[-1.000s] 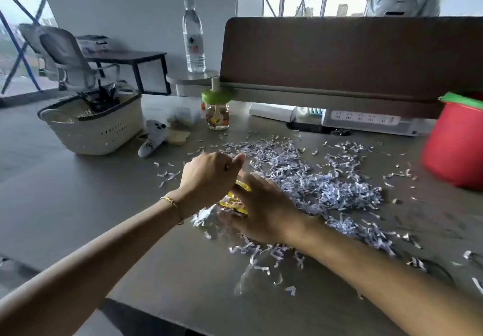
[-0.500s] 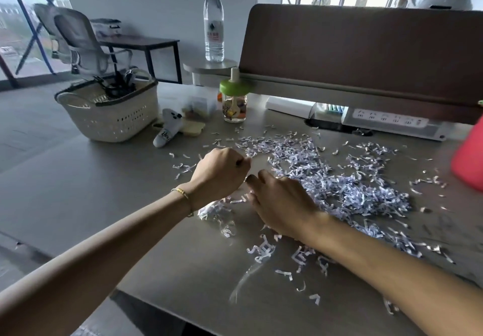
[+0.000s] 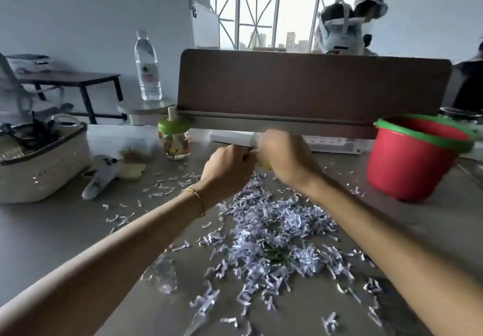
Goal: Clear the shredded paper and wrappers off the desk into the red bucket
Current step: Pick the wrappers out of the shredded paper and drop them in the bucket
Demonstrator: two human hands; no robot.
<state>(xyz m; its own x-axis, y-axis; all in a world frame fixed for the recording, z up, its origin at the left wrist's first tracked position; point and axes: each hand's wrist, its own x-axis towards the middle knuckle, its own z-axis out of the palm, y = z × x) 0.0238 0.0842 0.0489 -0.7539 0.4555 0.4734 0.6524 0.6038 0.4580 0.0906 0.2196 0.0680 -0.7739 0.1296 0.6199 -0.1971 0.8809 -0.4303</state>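
Pale lilac shredded paper (image 3: 274, 228) lies heaped in the middle of the grey desk, with loose strips scattered around it. A green wrapper (image 3: 274, 253) shows inside the heap, and a clear wrapper (image 3: 164, 275) lies to its left. My left hand (image 3: 227, 171) and my right hand (image 3: 285, 158) are raised above the far side of the heap, pressed together and closed. A yellow wrapper (image 3: 263, 163) peeks out between them; most of it is hidden. The red bucket (image 3: 407, 168), with a green rim, stands on the desk to the right of my hands.
A white basket (image 3: 39, 176) sits at the left, with a white toy (image 3: 102, 176) beside it. A green-lidded jar (image 3: 176, 139), a water bottle (image 3: 147, 69) and a brown divider panel (image 3: 313, 87) line the back. Behind the divider stands a person (image 3: 342, 29).
Both hands rose from the desk surface and moved away from me toward the divider, still closed together on the yellow wrapper. The view tilted up, bringing the whole bucket into sight.
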